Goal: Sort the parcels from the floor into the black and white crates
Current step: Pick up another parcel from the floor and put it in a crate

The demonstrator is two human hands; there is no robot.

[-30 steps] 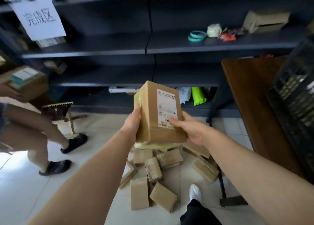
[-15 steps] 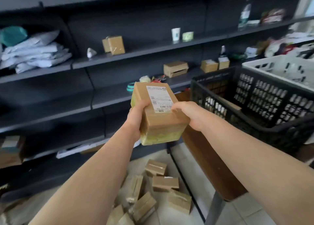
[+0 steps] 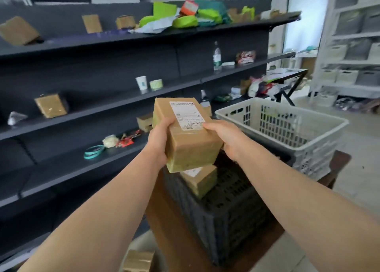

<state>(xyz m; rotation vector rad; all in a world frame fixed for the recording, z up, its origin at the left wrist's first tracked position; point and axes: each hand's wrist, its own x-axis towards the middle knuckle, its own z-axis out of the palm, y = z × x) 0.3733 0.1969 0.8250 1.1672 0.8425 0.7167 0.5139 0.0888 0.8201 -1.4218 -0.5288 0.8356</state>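
A brown cardboard parcel [image 3: 186, 136] with a white shipping label on top is held between both my hands, above the near left corner of the black crate [image 3: 222, 214]. My left hand [image 3: 159, 140] grips its left side and my right hand [image 3: 224, 137] grips its right side. Inside the black crate lies another brown parcel [image 3: 200, 180], partly hidden under the held one. The white crate [image 3: 287, 127] stands just behind the black one, to the right. One more parcel [image 3: 138, 261] shows on the floor at the bottom edge.
Both crates sit on a brown wooden table [image 3: 174, 241]. Dark shelving [image 3: 102, 111] runs along the left with small boxes, a paper cup, tape rolls, bottles and green bags. A white shelf unit [image 3: 353, 45] with bins stands at the far right.
My view has swung up and to the right, from the parcels on the floor to the crates. Both hands have carried the parcel over the black crate.
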